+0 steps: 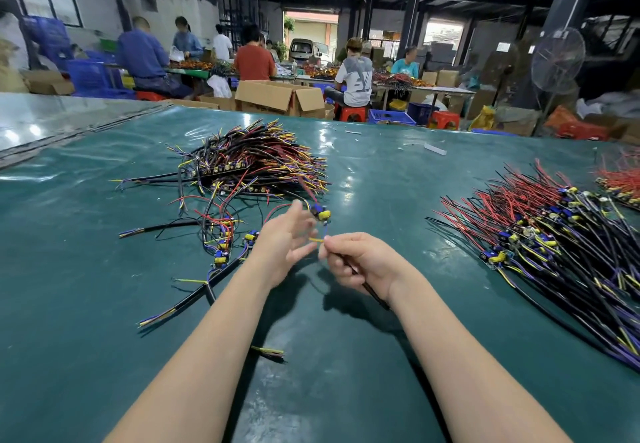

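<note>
My right hand grips a black cable whose sheath runs back under my wrist. Its yellow and blue wire ends stick out past my fingertips. Just above them hangs a small blue and yellow circuit module with a red wire curving off to the left. My left hand is beside it with fingers spread and straight, blurred, fingertips near the module; whether they touch it I cannot tell.
A green table cover lies under everything. A tangled heap of cables and modules sits ahead on the left, with loose cables nearer me. A large sorted pile fills the right. Several people sit working at the far tables.
</note>
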Action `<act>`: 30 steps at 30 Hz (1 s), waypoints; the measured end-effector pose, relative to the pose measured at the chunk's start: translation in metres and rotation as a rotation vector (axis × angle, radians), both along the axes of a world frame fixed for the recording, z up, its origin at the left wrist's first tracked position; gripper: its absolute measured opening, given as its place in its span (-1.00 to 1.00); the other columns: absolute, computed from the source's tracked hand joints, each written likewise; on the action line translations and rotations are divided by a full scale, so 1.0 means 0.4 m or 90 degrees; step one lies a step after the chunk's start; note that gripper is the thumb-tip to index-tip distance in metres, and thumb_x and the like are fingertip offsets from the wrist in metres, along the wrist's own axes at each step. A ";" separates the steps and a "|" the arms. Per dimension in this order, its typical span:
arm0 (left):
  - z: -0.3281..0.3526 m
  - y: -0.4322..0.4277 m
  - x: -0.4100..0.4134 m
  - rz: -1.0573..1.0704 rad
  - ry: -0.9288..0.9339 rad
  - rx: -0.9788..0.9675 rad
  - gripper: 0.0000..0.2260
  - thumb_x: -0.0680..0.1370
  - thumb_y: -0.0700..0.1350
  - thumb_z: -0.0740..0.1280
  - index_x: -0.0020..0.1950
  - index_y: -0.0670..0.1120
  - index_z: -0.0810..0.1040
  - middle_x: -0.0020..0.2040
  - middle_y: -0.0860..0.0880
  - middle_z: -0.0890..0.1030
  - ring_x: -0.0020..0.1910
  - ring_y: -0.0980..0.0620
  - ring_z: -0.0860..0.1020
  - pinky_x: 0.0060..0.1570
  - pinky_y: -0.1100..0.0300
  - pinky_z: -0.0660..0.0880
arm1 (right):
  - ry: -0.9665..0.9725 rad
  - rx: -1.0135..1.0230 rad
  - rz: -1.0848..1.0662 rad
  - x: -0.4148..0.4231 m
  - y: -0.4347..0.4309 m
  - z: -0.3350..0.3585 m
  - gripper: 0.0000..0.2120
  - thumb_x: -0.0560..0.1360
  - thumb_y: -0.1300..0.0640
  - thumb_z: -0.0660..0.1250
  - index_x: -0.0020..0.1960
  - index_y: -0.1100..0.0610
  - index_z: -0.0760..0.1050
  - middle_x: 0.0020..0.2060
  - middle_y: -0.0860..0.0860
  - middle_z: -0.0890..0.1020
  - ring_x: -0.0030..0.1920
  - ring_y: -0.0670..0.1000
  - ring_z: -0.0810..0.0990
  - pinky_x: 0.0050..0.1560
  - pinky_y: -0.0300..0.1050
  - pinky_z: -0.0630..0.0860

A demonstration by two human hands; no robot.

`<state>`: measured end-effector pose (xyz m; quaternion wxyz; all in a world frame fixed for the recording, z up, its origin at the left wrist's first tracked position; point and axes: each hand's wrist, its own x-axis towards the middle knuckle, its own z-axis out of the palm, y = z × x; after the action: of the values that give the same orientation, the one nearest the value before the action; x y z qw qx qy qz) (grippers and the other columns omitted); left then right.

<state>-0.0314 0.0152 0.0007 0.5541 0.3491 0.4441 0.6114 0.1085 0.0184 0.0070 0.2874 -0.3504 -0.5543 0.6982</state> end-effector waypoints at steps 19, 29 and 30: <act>0.000 -0.012 0.040 0.031 -0.051 -0.024 -0.91 0.53 -0.40 0.24 -0.10 -0.27 0.51 -0.27 -0.13 0.52 -0.44 0.10 0.58 -0.36 0.36 0.57 | 0.070 0.034 -0.274 -0.010 0.008 -0.005 -0.82 0.52 0.26 0.26 -0.23 0.15 0.54 -0.48 0.01 0.47 -0.60 -0.16 0.43 -0.60 -0.39 0.27; -0.010 -0.011 0.041 0.052 0.222 -0.045 -0.70 0.34 -0.16 0.51 -0.02 -0.17 0.50 -0.09 -0.18 0.60 -0.23 -0.05 0.62 -0.17 0.14 0.62 | -0.206 0.211 -0.209 -0.004 0.001 -0.004 -0.79 0.37 0.37 0.36 -0.35 0.12 0.56 -0.50 0.08 0.43 -0.55 -0.08 0.29 -0.57 -0.33 0.17; -0.012 -0.015 0.042 0.071 0.282 -0.041 -0.70 0.28 -0.12 0.53 -0.08 -0.11 0.52 -0.07 -0.20 0.61 -0.18 -0.10 0.62 -0.08 0.06 0.60 | -0.263 0.246 -0.202 -0.008 0.001 -0.005 -0.78 0.34 0.36 0.37 -0.37 0.08 0.55 -0.46 0.09 0.45 -0.53 -0.07 0.26 -0.54 -0.30 0.17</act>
<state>-0.0145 0.0091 -0.0040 0.4193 0.4319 0.5929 0.5349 0.1054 0.0187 0.0051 0.3354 -0.5057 -0.6615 0.4406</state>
